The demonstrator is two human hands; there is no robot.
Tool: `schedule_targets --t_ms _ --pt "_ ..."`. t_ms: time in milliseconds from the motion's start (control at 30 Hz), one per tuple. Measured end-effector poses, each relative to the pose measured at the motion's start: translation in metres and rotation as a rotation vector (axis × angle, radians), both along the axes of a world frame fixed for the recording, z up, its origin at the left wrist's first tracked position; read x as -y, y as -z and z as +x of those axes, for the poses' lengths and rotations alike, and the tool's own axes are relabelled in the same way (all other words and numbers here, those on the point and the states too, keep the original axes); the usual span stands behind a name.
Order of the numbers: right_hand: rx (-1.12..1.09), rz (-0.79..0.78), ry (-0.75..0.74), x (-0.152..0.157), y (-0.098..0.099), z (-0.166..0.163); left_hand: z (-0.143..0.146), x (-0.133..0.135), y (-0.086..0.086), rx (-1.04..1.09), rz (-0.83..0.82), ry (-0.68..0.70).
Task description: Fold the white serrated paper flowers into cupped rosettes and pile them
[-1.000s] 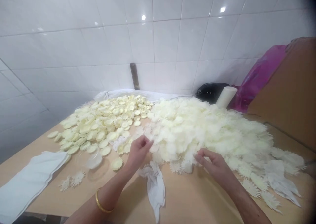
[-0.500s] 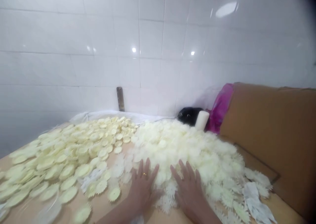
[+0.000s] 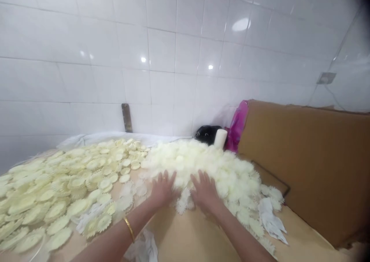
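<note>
Both of my hands rest against the near edge of a heap of pale, serrated-edged flower-like discs (image 3: pixel 199 156). My left hand (image 3: pixel 163 188) lies palm down with its fingers spread on the heap, a ring on one finger and a gold bangle (image 3: pixel 128 229) on the wrist. Palm down as well, my right hand (image 3: pixel 204 190) has its fingers spread into the pieces. Between the two hands a few whitish pieces (image 3: pixel 184 201) lie on the tan tabletop (image 3: pixel 187 237). Neither hand grips anything that I can see.
Yellowish scalloped discs (image 3: pixel 58 192) spread across the left. White crumpled scraps (image 3: pixel 271 219) lie at right, another (image 3: pixel 143 248) near my left forearm. A large brown cardboard box (image 3: pixel 306 162), a magenta bag (image 3: pixel 237 125), a white cylinder (image 3: pixel 220 138) and a black bundle (image 3: pixel 206 134) stand behind.
My hands have moved forward, away from me, along with the near edge of the pale heap, baring more tabletop between my forearms. The camera view has shifted to the right.
</note>
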State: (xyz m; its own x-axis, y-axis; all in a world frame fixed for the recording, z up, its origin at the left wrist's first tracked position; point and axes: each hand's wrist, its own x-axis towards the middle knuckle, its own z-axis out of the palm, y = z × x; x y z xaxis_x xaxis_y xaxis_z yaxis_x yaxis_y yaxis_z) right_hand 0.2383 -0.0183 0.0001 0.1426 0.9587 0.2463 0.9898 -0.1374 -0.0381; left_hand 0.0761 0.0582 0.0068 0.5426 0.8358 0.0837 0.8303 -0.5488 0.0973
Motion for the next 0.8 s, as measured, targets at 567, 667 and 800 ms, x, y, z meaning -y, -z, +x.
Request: schedule_targets --t_ms 567,667,800 --pt "0.094 0.493 -0.464 0.058 0.015 -0.05 -0.088 0.09 -0.016 0.408 0.147 0.185" --pt "-0.024 0.4 -0.707 0.07 0.018 -0.082 -0.125 0.106 -0.008 0.521 0.185 0.102" --pt "-0.156 0.204 -0.855 0.071 0.008 -0.111 -0.169 0.114 -0.001 0.581 0.253 -0.071"
